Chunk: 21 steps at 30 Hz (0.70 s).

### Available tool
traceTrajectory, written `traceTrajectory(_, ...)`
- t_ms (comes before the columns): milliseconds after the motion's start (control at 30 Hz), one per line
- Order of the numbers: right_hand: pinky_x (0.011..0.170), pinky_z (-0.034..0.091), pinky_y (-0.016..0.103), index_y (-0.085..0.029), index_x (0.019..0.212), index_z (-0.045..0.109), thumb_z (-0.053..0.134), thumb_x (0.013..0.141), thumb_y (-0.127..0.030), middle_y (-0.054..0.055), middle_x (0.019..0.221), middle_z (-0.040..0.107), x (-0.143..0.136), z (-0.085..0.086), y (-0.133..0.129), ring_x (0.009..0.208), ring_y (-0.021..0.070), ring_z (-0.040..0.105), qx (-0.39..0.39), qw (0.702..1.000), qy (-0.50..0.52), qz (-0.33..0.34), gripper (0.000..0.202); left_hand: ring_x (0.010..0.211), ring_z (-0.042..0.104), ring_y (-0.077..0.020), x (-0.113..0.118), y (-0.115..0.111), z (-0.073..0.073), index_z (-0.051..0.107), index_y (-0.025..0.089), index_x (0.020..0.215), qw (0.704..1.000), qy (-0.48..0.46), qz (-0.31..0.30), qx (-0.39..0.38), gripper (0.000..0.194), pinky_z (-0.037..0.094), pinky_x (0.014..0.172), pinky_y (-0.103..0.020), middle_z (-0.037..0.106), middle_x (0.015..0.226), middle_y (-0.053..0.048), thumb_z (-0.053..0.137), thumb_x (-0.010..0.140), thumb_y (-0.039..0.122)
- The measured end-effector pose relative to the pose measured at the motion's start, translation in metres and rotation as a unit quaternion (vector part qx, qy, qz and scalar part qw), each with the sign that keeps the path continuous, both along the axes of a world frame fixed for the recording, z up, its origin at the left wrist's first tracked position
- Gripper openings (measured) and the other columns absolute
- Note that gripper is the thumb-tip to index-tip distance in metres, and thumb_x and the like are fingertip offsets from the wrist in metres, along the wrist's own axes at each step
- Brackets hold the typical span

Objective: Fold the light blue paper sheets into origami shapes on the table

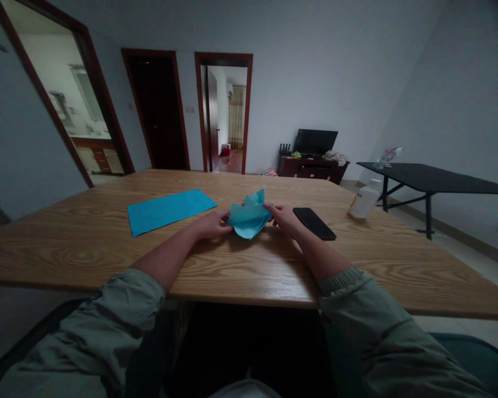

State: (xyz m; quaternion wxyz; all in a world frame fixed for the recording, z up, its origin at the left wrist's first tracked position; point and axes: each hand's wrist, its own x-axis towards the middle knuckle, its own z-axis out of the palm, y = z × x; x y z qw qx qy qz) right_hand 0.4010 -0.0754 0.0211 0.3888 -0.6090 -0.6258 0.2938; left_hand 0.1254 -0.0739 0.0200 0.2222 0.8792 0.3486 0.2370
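Observation:
A light blue folded paper (249, 216) with pointed, flared edges is held just above the wooden table (240, 276), between both hands. My left hand (214, 224) grips its left side, fingers closed on the edge. On the right side, my right hand (283, 216) pinches the paper, thumb on top and the other fingers partly hidden below. A flat, darker blue sheet (172, 210) lies on the table to the left of my left hand. Close to my right hand, a black phone (314, 223) rests flat.
A whitish bottle (364, 200) stands at the table's right part. Beyond the right edge is a black folding table (444, 178) with a clear plastic item on it. A television (316, 141) sits on a dark cabinet (311, 167) by the far wall.

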Motion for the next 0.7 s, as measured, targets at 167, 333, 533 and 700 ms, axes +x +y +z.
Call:
traceTrajectory(167, 0.042, 0.033, 0.021, -0.016, 0.069, 0.058, 0.042, 0.083, -0.063, 0.004, 0.059, 0.058, -0.001, 0.003, -0.004, 0.046, 0.0105, 0.047, 0.012, 1.0, 0.005, 0.008, 0.052, 0.083, 0.061, -0.0187, 0.001, 0.0, 0.003, 0.061, 0.017, 0.106, 0.999, -0.015, 0.025, 0.019, 0.034, 0.047, 0.077, -0.029, 0.067, 0.095, -0.005, 0.052, 0.078, 0.034)
traceTrajectory(333, 0.048, 0.035, 0.022, -0.017, 0.067, 0.057, 0.046, 0.081, -0.059, 0.002, 0.057, 0.054, -0.002, 0.005, -0.007, 0.053, 0.0137, 0.049, 0.043, 0.999, -0.021, 0.007, 0.046, 0.08, 0.059, -0.0183, -0.001, 0.003, 0.003, 0.062, 0.016, 0.099, 0.999, -0.04, 0.028, 0.015, 0.029, 0.047, 0.075, -0.029, 0.066, 0.09, -0.004, 0.048, 0.081, 0.034)
traceTrajectory(533, 0.049, 0.035, 0.022, -0.017, 0.071, 0.056, 0.043, 0.081, -0.058, 0.001, 0.058, 0.053, 0.0, 0.005, -0.006, 0.054, 0.0133, 0.047, 0.061, 0.998, -0.005, 0.017, 0.044, 0.073, 0.06, -0.0167, -0.003, 0.012, -0.003, 0.06, 0.014, 0.098, 0.995, -0.084, 0.043, -0.021, 0.03, 0.047, 0.068, -0.028, 0.066, 0.082, -0.004, 0.046, 0.084, 0.037)
traceTrajectory(700, 0.042, 0.03, 0.02, -0.018, 0.076, 0.053, 0.038, 0.084, -0.06, -0.001, 0.058, 0.053, -0.001, 0.004, -0.005, 0.045, 0.0092, 0.041, 0.043, 0.997, 0.049, 0.046, 0.046, 0.062, 0.059, -0.0137, -0.004, 0.014, -0.004, 0.058, 0.016, 0.099, 0.993, -0.097, 0.043, -0.049, 0.03, 0.047, 0.059, -0.025, 0.063, 0.073, -0.002, 0.047, 0.084, 0.038)
